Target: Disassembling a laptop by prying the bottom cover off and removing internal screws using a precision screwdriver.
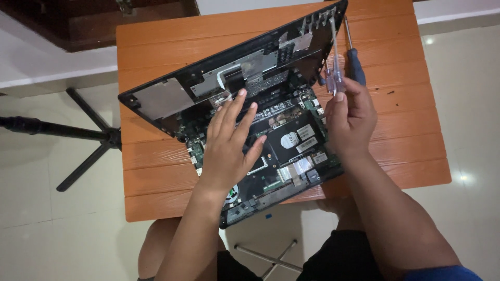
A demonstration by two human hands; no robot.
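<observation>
Head view: left hand (226, 148) lies flat, fingers spread, steadying the opened laptop (250, 119) mid-worktop (406, 156). Right hand (350, 118), fingers clamped on a clear-handled screwdriver (334, 78), props the raised cover (234, 67). Blue screwdriver (356, 65) lies far right.

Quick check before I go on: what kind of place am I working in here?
Probably a home or informal repair spot, not a fitted workshop. An opened laptop lies on a small orange wooden table over a pale tiled floor, a spare blue-handled screwdriver beside it, and a tripod nearby.
</observation>
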